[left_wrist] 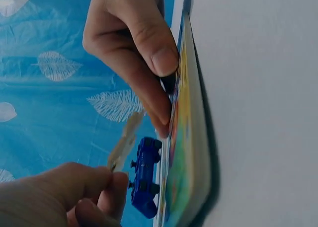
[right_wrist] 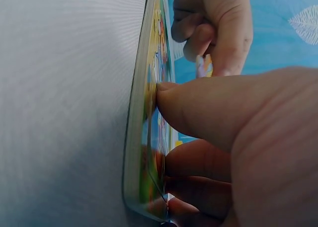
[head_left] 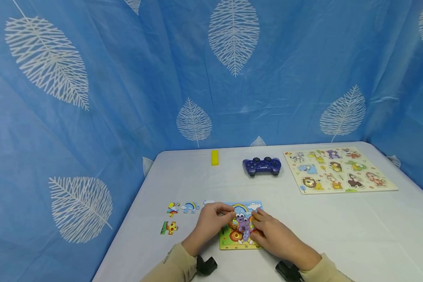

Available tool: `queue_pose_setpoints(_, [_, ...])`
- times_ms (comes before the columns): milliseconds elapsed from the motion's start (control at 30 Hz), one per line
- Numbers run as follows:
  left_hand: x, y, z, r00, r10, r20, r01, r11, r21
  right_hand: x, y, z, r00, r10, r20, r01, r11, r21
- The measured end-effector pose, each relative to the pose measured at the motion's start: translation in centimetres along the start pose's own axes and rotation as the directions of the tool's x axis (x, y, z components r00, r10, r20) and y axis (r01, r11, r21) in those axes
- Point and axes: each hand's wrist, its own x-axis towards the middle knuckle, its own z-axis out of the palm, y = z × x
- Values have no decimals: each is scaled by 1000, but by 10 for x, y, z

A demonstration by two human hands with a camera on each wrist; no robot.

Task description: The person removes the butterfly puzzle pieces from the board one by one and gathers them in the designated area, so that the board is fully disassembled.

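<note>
A small jigsaw puzzle board (head_left: 225,243) with a rainbow and purple cartoon figures lies on the table in front of me. My left hand (head_left: 212,220) pinches a puzzle piece (left_wrist: 124,142) between thumb and fingers, raised over the board's left part. In the left wrist view the piece is seen nearly edge-on, so its picture is mostly hidden. The thumb and fingertips of my right hand (head_left: 277,235) rest on the board's right side. Three loose puzzle pieces lie left of the board: one at the back left (head_left: 173,209), a rainbow piece (head_left: 190,207) and a yellow-and-red piece (head_left: 169,228).
Behind the board lie a yellow block (head_left: 215,158) and a blue game controller (head_left: 262,166). A larger wooden animal puzzle (head_left: 322,166) lies at the back right. The white-covered table (head_left: 338,227) meets a blue curtain (head_left: 144,78) with white leaf prints.
</note>
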Motion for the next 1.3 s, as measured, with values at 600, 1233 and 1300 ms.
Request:
queue_pose_setpoints(600, [-19,4,-52,997,-34,-65,32,999,-26,0,1,1,1000,10,10,-10,1000,15])
queue_pose_setpoints(1233, [-46,-32,-116,972,-217,-88,225,970,91,0,-2,-3,1000,24,20,-25,999,32])
queue_pose_setpoints(1300, [-46,-33,-118,968,-238,-77,247,960,132,0,-3,-2,1000,23,17,-24,999,33])
